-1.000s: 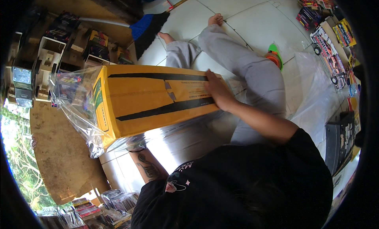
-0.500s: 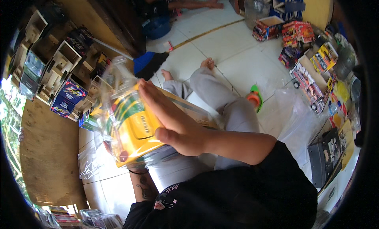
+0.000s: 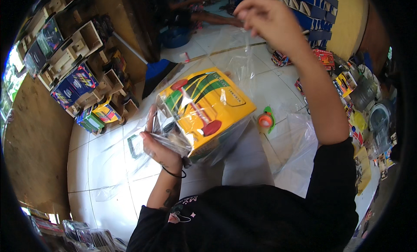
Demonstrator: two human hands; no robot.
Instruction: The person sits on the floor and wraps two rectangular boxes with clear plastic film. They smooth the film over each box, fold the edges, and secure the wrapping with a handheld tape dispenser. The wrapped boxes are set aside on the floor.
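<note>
While the white tiled floor [image 3: 102,167] spreads out around the seated person, grey trouser legs [image 3: 245,163] stretch over it, and from where I stand a yellow box [image 3: 228,108] tilts above them. Its patterned end faces up toward the wearer's head, so the long axis seems to drop away beneath, mostly hidden. Clear plastic film [image 3: 247,56] wraps it and trails off its far right corner. The left hand [image 3: 163,154] is nearer, at the box's left side, thumb and fingers apart amid the film; whether they pinch anything I can't tell. The right hand [image 3: 273,28] hangs well off, fingers loosely bent, the box lying below and leftward; I can't tell whether film is caught there. A black band [image 3: 174,174] circles the left wrist.
</note>
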